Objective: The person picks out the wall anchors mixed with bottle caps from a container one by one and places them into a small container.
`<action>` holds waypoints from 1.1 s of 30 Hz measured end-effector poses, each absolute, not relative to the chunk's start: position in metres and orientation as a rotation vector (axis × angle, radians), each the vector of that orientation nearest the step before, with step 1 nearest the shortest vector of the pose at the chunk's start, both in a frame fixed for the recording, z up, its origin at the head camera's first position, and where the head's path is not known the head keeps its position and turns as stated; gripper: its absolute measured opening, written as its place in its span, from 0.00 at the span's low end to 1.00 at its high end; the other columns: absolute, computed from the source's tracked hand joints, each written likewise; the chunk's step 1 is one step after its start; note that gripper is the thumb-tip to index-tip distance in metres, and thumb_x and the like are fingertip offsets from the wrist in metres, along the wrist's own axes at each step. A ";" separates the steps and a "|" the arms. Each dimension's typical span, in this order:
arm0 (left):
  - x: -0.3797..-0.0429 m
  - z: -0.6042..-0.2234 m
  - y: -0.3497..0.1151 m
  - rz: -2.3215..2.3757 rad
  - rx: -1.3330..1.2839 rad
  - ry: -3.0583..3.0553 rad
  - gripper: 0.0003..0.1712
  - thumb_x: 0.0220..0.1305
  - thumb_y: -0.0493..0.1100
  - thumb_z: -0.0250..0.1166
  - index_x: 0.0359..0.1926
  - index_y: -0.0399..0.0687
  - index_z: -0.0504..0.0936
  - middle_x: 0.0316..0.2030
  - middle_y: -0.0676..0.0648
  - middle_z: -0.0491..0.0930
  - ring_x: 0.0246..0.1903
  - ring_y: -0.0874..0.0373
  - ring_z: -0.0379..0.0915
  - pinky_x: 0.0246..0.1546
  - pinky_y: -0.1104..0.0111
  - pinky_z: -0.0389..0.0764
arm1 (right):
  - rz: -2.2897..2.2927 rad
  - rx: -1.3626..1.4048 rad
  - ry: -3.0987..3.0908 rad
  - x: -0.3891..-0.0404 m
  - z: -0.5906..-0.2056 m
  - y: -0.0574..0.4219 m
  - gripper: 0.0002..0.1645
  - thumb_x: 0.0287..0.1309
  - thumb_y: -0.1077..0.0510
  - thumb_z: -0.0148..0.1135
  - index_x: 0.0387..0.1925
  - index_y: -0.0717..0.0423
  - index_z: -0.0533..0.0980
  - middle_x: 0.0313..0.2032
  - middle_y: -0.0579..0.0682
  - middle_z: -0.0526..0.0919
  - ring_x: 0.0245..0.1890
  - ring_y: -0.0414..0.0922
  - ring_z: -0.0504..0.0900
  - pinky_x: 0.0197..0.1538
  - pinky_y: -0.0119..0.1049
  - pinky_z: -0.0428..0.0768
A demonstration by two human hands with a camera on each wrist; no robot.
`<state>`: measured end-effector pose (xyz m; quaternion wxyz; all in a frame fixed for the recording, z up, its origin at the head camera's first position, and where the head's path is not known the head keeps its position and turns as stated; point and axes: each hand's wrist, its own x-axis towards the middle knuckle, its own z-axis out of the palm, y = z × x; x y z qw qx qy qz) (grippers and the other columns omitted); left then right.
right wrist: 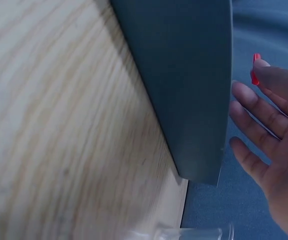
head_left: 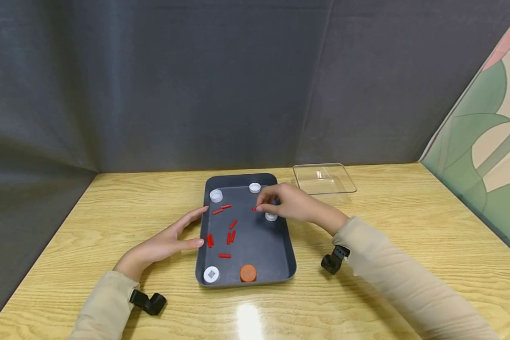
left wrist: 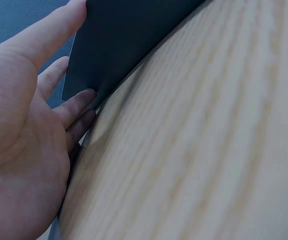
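Over the right part of a dark grey tray (head_left: 259, 245), my right hand (head_left: 280, 200) pinches a small red stick (right wrist: 255, 69) between thumb and fingertip. My left hand (head_left: 163, 242) has its fingers stretched out against the tray's left wall, thumb and fingertips at the rim. Several more red sticks (head_left: 233, 224) lie scattered in the tray's left half and middle. White caps lie near the tray's corners, one at the back left (head_left: 216, 196) and another at the back right (head_left: 255, 188). A further white cap (head_left: 271, 216) is partly hidden below my right hand.
At the tray's front sit a white cap with a grey mark (head_left: 211, 274) and an orange cap (head_left: 248, 273). A clear plastic box (head_left: 325, 179) stands behind and right of the tray on the wooden table (head_left: 110, 212). A dark cloth (head_left: 221, 85) hangs behind.
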<state>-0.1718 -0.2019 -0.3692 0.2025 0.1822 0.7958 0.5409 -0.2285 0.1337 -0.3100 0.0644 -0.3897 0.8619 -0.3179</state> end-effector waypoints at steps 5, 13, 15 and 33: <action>-0.172 -0.370 -0.203 1.519 0.531 2.220 0.47 0.64 0.46 0.69 0.77 0.62 0.53 0.77 0.46 0.45 0.75 0.45 0.36 0.70 0.40 0.41 | -0.957 -1.169 2.626 -0.227 -0.310 0.141 0.05 0.65 0.57 0.66 0.39 0.53 0.84 0.37 0.46 0.87 0.31 0.38 0.79 0.35 0.36 0.77; -0.173 -0.370 -0.203 1.499 0.530 2.232 0.47 0.65 0.47 0.68 0.77 0.64 0.53 0.77 0.46 0.44 0.75 0.45 0.35 0.70 0.39 0.41 | -0.979 -1.231 2.764 -0.229 -0.308 0.153 0.02 0.62 0.57 0.68 0.37 0.50 0.84 0.34 0.36 0.85 0.34 0.37 0.79 0.44 0.43 0.79; -0.172 -0.370 -0.203 1.501 0.529 2.230 0.47 0.65 0.47 0.68 0.77 0.64 0.53 0.77 0.46 0.44 0.75 0.45 0.35 0.70 0.39 0.41 | -0.981 -1.233 2.788 -0.230 -0.308 0.157 0.02 0.62 0.57 0.68 0.37 0.50 0.84 0.33 0.36 0.85 0.34 0.37 0.78 0.44 0.41 0.79; -0.172 -0.370 -0.203 1.507 0.521 2.223 0.47 0.65 0.48 0.69 0.77 0.64 0.53 0.77 0.46 0.44 0.75 0.45 0.35 0.70 0.39 0.41 | -1.048 -1.154 2.937 -0.237 -0.307 0.186 0.05 0.62 0.55 0.68 0.34 0.51 0.84 0.30 0.38 0.84 0.31 0.39 0.77 0.40 0.46 0.78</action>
